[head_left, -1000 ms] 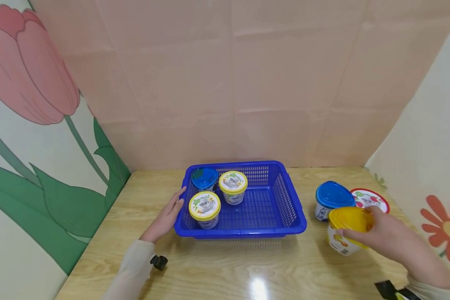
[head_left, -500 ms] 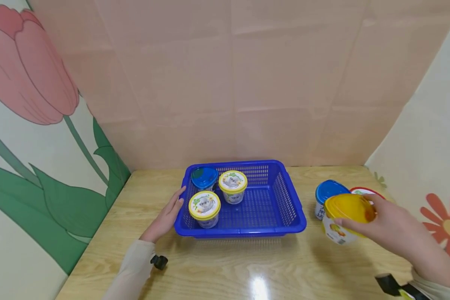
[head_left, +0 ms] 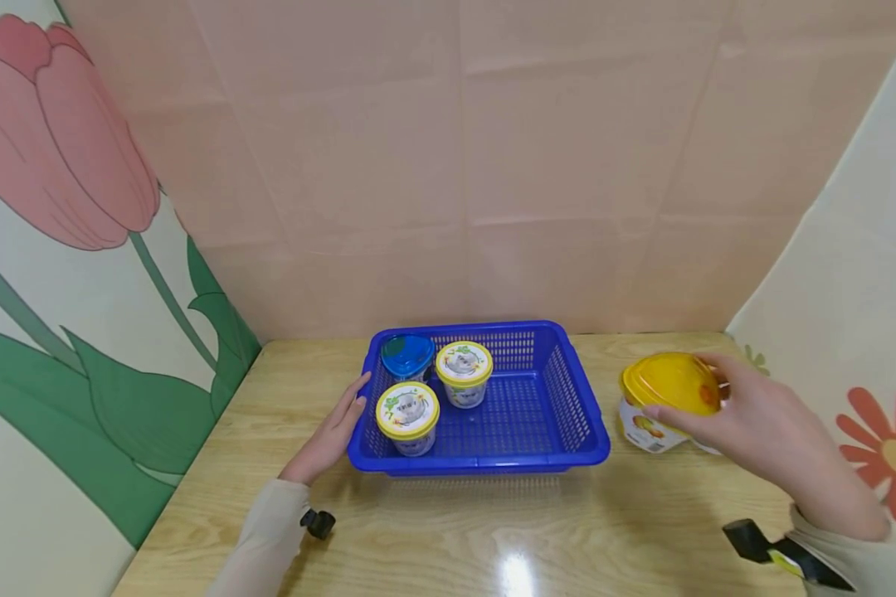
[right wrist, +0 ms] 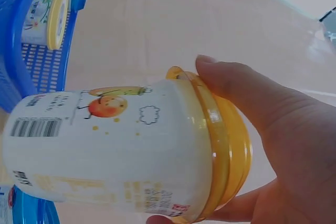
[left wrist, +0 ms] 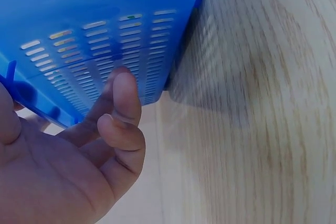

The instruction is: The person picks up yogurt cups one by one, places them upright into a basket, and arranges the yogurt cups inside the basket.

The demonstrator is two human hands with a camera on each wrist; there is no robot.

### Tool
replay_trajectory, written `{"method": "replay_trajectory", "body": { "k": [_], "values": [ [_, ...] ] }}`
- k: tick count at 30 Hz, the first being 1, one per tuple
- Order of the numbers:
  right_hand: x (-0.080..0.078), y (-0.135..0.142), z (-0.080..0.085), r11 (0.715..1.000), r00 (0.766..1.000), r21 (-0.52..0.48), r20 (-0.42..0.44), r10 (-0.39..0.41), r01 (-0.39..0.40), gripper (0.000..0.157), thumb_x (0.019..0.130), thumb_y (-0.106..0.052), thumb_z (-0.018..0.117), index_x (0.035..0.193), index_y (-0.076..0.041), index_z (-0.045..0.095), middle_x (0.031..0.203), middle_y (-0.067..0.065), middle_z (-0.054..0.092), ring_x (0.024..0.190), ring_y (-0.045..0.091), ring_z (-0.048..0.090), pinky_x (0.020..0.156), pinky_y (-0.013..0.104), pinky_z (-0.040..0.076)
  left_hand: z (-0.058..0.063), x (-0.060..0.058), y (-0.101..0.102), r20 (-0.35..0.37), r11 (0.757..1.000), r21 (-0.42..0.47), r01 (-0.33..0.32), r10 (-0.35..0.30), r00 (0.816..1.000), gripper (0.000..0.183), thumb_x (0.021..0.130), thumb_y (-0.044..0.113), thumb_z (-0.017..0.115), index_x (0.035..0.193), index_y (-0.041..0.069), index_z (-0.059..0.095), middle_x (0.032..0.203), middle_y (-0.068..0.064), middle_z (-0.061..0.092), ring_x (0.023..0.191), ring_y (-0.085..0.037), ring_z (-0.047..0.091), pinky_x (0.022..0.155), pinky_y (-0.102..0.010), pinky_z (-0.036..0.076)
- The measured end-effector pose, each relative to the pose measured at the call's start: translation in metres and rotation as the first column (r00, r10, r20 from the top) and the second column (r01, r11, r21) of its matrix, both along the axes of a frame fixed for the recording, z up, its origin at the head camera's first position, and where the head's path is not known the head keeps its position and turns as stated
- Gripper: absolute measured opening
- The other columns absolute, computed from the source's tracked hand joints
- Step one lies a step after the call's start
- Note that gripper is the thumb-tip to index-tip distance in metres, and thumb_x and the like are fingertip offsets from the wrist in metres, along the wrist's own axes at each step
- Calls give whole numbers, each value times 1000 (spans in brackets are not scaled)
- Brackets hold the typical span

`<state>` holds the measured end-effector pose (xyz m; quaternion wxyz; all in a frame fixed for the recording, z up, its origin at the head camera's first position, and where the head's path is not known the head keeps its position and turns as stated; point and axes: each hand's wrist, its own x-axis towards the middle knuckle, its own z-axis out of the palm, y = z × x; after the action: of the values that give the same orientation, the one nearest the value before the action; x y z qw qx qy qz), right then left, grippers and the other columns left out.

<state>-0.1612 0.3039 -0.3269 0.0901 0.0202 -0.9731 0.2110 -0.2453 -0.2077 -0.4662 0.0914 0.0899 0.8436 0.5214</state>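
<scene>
Right hand (head_left: pixel 757 427): thumb and fingers gripping the yellow-lidded tub (head_left: pixel 668 390) by its lid, right of the blue basket (head_left: pixel 485 462) | left hand (head_left: pixel 327 439): fingers relaxed, touching the basket's left side | inside, front left: koala cup (head_left: pixel 407 410) | behind it: second koala cup (head_left: pixel 465 365), blue-lidded cup (head_left: pixel 407 355) | farthest: tan backdrop (head_left: pixel 455 166)

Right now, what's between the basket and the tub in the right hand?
In the head view, just a strip of bare table shows between basket and tub.
</scene>
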Motion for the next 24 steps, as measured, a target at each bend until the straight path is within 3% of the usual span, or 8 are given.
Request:
{"method": "replay_trajectory", "body": {
  "k": [9, 14, 19, 24],
  "values": [
    [-10, -17, 8, 998, 998, -52, -57, 40, -43, 92, 77, -62, 78, 135, 4, 51, 116, 25, 61, 97, 38, 58, 65, 34, 47, 0, -1, -1, 15, 1000, 23, 10, -10, 1000, 52, 107, 54, 28, 157, 45, 17, 168, -5, 13, 146, -43, 28, 112, -67, 25],
    [-19, -27, 9, 995, 992, -52, -101, 76, -82, 88, 77, -62, 78, 136, -2, 54, 113, 22, 65, 96, 37, 60, 63, 33, 47, 0, -1, -1, -14, 999, 28, 15, -15, 1000, 53, 108, 50, 28, 159, 38, 18, 168, -7, 12, 149, -41, 22, 115, -65, 21],
    [-28, -39, 7, 988, 986, -92, -119, 117, -128, 83, 77, -60, 80, 141, -14, 53, 118, 20, 65, 101, 37, 60, 67, 35, 49, 0, -2, -2, -22, 1000, 17, 14, -13, 1000, 53, 108, 51, 28, 159, 41, 18, 168, -3, 10, 152, -37, 14, 117, -65, 15],
    [-35, -50, 5, 982, 983, -101, -112, 145, -157, 80, 77, -62, 79, 139, -19, 53, 119, 17, 66, 102, 36, 61, 69, 36, 50, 0, -2, -3, -12, 1000, 16, 16, -16, 1000, 52, 108, 51, 28, 158, 42, 17, 168, -1, 10, 152, -36, 12, 117, -66, 14]
  ]
}}
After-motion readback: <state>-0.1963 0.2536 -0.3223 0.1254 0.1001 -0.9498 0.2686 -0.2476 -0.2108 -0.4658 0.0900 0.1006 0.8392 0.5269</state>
